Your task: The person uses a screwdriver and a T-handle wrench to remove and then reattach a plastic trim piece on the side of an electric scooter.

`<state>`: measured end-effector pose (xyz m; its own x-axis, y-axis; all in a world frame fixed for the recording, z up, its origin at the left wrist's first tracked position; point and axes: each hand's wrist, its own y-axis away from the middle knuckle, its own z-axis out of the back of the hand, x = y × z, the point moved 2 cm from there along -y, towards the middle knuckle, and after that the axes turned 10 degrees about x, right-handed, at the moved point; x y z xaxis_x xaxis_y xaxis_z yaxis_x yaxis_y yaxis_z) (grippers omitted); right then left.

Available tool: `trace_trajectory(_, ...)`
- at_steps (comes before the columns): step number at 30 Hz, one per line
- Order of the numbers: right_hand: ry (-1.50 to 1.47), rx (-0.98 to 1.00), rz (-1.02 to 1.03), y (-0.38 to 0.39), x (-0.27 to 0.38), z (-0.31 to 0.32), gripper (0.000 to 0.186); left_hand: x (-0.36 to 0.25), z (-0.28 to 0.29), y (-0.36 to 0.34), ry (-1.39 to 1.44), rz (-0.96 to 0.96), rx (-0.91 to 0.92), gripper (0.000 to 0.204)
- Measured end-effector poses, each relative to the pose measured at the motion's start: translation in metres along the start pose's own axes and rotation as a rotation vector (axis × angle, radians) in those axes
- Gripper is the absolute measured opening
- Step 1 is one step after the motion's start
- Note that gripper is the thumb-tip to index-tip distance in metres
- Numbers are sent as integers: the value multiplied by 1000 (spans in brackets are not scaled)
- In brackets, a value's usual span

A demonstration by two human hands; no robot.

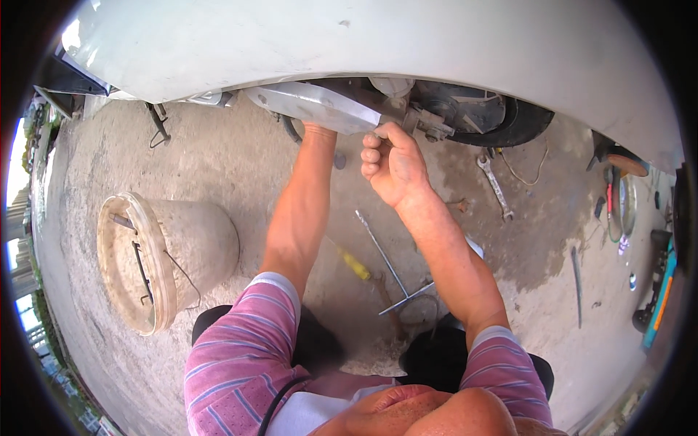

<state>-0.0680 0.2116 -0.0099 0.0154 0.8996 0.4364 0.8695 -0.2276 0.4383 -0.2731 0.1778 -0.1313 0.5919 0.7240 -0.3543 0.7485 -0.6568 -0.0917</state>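
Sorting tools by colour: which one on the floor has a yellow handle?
The yellow-handled tool just left of the T-shaped bar; that bar and the wrench are silvery.

Bare forearms (298, 211) stretched forward, right hand (395, 163) half-curled, left hand hidden past the wrist (318, 134).

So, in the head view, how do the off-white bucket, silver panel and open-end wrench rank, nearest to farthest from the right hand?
1. Silver panel: right by the right hand, upper left.
2. Open-end wrench: floor, to its right.
3. Off-white bucket: far left.
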Motion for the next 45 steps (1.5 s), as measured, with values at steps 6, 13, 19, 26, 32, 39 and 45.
trace_trajectory(6,-77,8,-17,-4,-1,1,10,-1,15,3,154,-8,-26,40)
trace_trajectory(13,-86,-13,-21,-6,-1,1,11,7,25,3,231,-11,-24,41)
trace_trajectory(19,-86,-13,-23,-8,-2,1,11,19,52,-19,285,-7,42,42)
trace_trajectory(26,43,194,73,-26,-18,23,11,10,79,9,441,19,142,43)
trace_trajectory(32,578,85,258,-49,-21,46,19,8,19,35,-378,132,-153,28)
trace_trajectory(39,805,-3,444,-76,-30,63,19,12,30,39,-777,165,99,21)
trace_trajectory(45,451,165,379,-80,-25,53,18,-11,17,23,-443,524,262,18)
